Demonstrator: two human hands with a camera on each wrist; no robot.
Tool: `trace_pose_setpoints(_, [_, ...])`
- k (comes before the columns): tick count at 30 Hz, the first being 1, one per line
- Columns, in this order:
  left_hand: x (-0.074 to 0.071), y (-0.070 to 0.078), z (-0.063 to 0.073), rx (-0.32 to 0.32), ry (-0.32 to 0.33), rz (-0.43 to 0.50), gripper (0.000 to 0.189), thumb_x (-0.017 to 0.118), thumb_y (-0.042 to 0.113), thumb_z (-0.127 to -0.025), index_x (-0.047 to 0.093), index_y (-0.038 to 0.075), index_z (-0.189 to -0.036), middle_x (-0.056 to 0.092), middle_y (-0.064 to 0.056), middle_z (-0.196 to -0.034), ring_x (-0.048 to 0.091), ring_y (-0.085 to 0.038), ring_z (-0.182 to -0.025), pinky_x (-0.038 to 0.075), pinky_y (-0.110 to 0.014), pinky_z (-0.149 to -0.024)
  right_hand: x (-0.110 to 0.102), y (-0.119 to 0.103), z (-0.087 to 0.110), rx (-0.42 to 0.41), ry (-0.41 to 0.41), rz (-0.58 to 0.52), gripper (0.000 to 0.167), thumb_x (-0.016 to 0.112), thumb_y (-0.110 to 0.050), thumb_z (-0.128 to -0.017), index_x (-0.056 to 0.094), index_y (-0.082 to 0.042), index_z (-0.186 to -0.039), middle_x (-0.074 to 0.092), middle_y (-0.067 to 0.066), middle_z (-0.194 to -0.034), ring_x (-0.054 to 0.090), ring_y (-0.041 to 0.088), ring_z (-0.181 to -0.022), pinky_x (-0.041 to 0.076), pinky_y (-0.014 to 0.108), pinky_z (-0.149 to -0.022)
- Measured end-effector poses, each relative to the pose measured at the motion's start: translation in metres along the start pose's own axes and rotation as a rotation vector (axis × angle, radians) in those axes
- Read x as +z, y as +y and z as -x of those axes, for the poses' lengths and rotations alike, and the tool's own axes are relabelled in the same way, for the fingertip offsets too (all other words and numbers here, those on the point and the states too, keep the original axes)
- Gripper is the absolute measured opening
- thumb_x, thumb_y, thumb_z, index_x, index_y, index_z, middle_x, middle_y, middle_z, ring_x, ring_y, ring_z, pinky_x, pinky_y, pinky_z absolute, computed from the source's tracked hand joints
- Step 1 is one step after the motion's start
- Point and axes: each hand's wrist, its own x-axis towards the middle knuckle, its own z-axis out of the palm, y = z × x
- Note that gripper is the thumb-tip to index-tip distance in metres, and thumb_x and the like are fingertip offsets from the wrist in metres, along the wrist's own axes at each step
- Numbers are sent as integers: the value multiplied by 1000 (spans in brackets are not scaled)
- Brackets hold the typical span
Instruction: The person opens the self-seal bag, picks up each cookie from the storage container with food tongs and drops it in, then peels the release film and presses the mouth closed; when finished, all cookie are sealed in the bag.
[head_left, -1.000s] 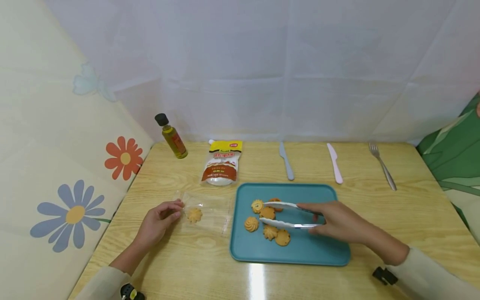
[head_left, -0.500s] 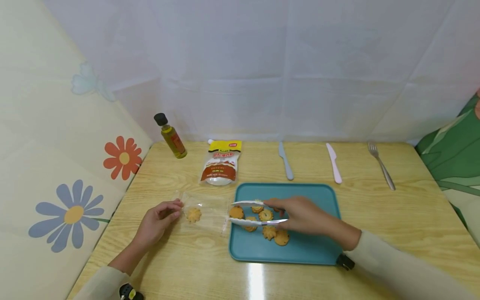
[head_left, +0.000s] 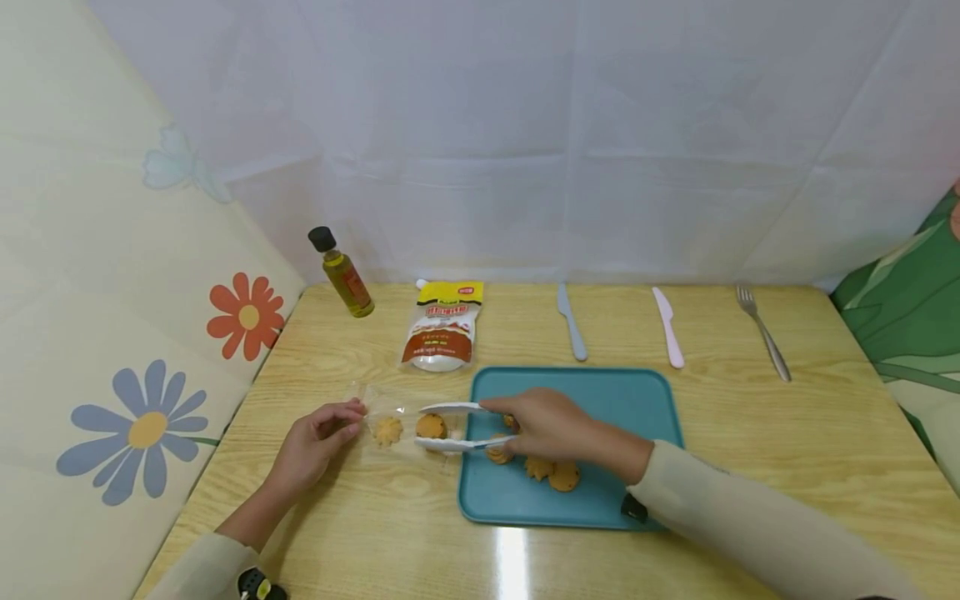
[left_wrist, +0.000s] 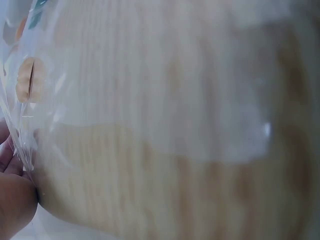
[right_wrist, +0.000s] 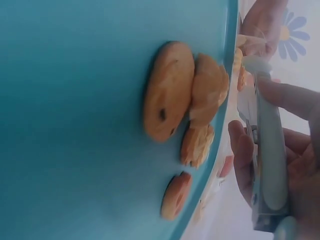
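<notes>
My left hand (head_left: 315, 446) pinches the left end of a clear plastic bag (head_left: 412, 400), which lies on the table left of the tray. One ridged cookie (head_left: 387, 431) is in the bag. My right hand (head_left: 553, 427) grips white-tipped tongs (head_left: 454, 407). Between the tong tips is a round brown cookie (head_left: 431, 426), over the right part of the bag; whether it is inside the bag I cannot tell. Several cookies (right_wrist: 169, 92) sit on the blue tray (head_left: 615, 382), some hidden under my right hand. In the left wrist view the bag's film fills most of the picture.
Behind the bag stands a yellow and brown food pouch (head_left: 444, 327), with an oil bottle (head_left: 348, 283) to its left. A grey knife (head_left: 572, 323), a pink knife (head_left: 668, 327) and a fork (head_left: 764, 333) lie behind the tray. A printed cloth borders the table's left.
My right hand has moved left with the tongs, carrying a brown cookie from the tray to the bag. My left hand stays at the bag's edge.
</notes>
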Motion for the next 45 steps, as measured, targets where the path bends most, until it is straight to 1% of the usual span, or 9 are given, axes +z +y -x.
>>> trace_pose_setpoints(3, [0,0,0,-2,1,-7,16,64,9,-103,71,-2,-111,65,-23,-134,48,17,-121,39,-3,-100,2,-5,-9,8,-14,2,66,80,-26,-91,54,-19,-151,56,-10,-65,44,7,-57,37,24,-52])
trace_pose_setpoints(14, [0,-1,-1,16,8,-18,14,63,5,-102,71,-3,-110,65,-24,-134,49,16,-121,40,-3,-99,7,-18,-33,-6,-45,13,66,80,-26,-93,52,-19,-153,57,-9,-65,48,8,-59,38,24,-54])
trace_pose_setpoints(20, [1,-2,0,24,14,-10,14,63,5,-102,72,-4,-110,65,-25,-133,50,16,-121,41,-3,-98,8,-15,-36,-5,-41,29,67,81,-27,-92,54,-18,-152,58,-11,-68,50,7,-63,41,24,-56])
trace_pose_setpoints(27, [0,-7,-1,63,14,34,17,62,6,-103,71,-6,-110,64,-29,-132,53,13,-120,45,-6,-98,7,-12,-34,7,-32,32,64,81,-26,-92,56,-18,-150,52,-8,-58,45,7,-55,35,23,-49])
trace_pose_setpoints(32, [-2,-8,-2,39,20,58,21,64,9,-103,69,-9,-113,68,-15,-132,57,12,-119,48,-8,-95,7,-14,-35,4,-36,43,66,80,-27,-93,53,-19,-152,45,-8,-56,42,8,-53,34,23,-49])
trace_pose_setpoints(36, [-3,-7,-2,2,27,83,24,64,10,-103,68,-9,-116,70,-1,-128,58,12,-117,50,-9,-93,10,-18,-39,-14,-29,64,66,78,-29,-94,52,-19,-153,56,-6,-65,44,9,-61,37,24,-55])
trace_pose_setpoints(40, [-3,-3,-1,-4,34,94,25,64,10,-103,67,-10,-116,71,2,-126,58,12,-115,50,-9,-92,13,-23,-44,-20,-16,73,65,78,-29,-93,53,-18,-152,69,-1,-82,46,10,-67,39,25,-58])
trace_pose_setpoints(44, [-1,-1,-1,3,38,110,25,64,9,-103,67,-11,-117,71,7,-124,58,12,-114,50,-8,-92,15,-26,-49,-13,-15,90,66,78,-29,-93,52,-18,-153,68,1,-83,43,10,-65,36,25,-56])
trace_pose_setpoints(45, [0,-1,-1,4,39,116,25,64,8,-103,66,-12,-117,71,9,-123,59,11,-114,50,-8,-92,16,-27,-51,-9,-18,94,66,78,-30,-94,51,-19,-153,64,1,-78,42,10,-64,36,25,-56])
